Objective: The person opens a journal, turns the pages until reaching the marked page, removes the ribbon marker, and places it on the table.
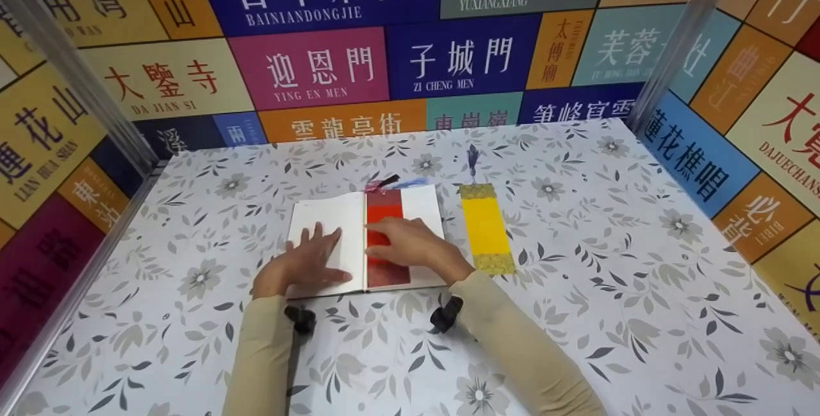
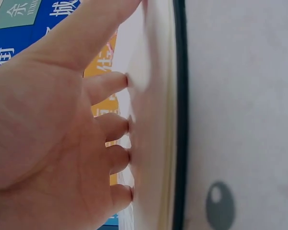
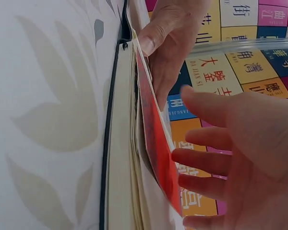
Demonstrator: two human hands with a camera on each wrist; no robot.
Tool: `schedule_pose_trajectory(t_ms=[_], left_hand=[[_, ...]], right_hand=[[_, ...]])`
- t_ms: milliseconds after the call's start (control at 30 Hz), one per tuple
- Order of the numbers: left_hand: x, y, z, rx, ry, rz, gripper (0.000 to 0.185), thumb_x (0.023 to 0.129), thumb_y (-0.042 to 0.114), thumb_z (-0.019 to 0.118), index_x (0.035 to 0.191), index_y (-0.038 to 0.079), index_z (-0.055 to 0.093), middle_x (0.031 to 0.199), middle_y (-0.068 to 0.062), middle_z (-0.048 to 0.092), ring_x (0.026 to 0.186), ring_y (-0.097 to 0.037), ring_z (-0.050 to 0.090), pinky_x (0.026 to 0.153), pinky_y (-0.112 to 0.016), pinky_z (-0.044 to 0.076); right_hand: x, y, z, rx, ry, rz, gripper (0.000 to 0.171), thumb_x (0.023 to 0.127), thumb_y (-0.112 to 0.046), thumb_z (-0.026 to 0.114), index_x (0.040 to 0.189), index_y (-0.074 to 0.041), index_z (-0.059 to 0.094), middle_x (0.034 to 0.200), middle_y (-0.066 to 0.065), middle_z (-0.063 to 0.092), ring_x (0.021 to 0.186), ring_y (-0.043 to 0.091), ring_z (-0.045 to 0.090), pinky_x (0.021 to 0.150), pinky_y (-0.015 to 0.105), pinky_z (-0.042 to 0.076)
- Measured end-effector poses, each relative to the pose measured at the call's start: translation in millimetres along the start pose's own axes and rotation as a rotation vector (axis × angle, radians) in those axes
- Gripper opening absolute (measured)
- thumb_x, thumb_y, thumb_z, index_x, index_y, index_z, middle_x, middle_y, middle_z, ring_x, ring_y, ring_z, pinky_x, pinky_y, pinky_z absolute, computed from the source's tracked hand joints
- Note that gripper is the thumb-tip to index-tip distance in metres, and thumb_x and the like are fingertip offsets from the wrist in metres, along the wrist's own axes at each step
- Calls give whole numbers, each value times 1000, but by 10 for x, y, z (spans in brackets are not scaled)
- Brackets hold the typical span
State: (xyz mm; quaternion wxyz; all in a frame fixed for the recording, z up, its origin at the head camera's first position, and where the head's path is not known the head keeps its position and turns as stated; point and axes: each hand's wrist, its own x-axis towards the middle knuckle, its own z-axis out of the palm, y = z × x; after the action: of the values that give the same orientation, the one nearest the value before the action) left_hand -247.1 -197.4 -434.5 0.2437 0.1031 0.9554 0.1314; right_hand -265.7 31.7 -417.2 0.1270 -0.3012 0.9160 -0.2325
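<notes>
Red bookmark (image 1: 384, 203) lies beside the gutter on the right-hand page of an open book (image 1: 327, 209), its middle covered by the right hand (image 1: 410, 243), whose fingers reach across it, extended and not gripping. Pink, black and blue tassel strands (image 1: 411, 183) poke past the book's top edge. On the left-hand page, the left hand (image 1: 312, 263) rests with fingers spread, grasping nothing. Just right of the book, a yellow bookmark (image 1: 488, 227) with a purple tassel (image 1: 473, 159) lies on the floral-patterned tabletop (image 1: 192, 339).
</notes>
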Motion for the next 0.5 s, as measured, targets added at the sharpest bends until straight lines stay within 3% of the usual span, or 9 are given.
schedule_pose_trajectory(t_ms=[133,300,400,500], left_hand=[[-18,-13,-27,2,7,7,100,92,60,61,163,14,9,166,-29,-5,152,-51,-5,120,-72,4],[0,-2,-26,21,1,5,100,92,60,61,163,14,8,166,-28,-5,153,-51,-4,120,-72,5],[6,0,-7,16,-7,3,100,92,60,60,163,15,7,166,-27,-5,153,-51,-4,121,-71,5],[-5,-11,4,17,0,3,99,92,59,60,163,16,6,167,-26,-6,153,-50,-4,121,-70,4]], right_hand=[[76,23,16,132,167,42,32,96,-25,66,122,-7,70,119,13,69,110,30,62,102,50,47],[119,87,61,319,346,183,31,92,-16,70,119,0,70,113,18,67,106,31,64,98,42,53],[131,135,76,373,392,262,29,91,-17,73,114,-1,71,106,16,68,98,28,64,92,38,54],[131,155,80,392,378,351,36,88,-25,76,113,-1,67,105,15,63,93,27,58,86,37,51]])
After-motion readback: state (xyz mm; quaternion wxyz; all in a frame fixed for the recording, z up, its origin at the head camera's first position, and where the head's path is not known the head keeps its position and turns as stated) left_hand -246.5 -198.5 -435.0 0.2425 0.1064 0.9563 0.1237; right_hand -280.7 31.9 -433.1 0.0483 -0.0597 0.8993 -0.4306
